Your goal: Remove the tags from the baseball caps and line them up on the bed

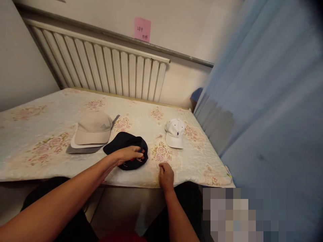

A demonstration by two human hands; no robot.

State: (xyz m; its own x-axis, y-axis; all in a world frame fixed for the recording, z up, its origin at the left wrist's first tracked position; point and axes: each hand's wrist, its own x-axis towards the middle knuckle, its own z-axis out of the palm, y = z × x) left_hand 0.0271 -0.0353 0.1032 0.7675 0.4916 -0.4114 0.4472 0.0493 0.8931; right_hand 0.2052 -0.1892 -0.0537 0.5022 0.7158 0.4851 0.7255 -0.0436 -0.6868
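Observation:
A dark navy baseball cap (121,141) lies on its side near the front edge of the bed, its brim pointing left. My left hand (130,154) is closed on its back edge, by the strap opening. My right hand (166,175) rests on the sheet to the right of that cap, fingers curled in, with nothing seen in them. To the left is a stack of caps: a beige cap (93,126) on top, a white brim (83,145) below it and a grey brim (75,150) at the bottom. A white cap (175,132) with a small dark logo sits alone on the right.
A floral quilted sheet (141,114) covers the bed. Behind it stand a white radiator (108,67) and a wall with a pink note (142,29). A blue curtain (264,101) hangs along the right side. A blurred, pixelated patch covers the lower right.

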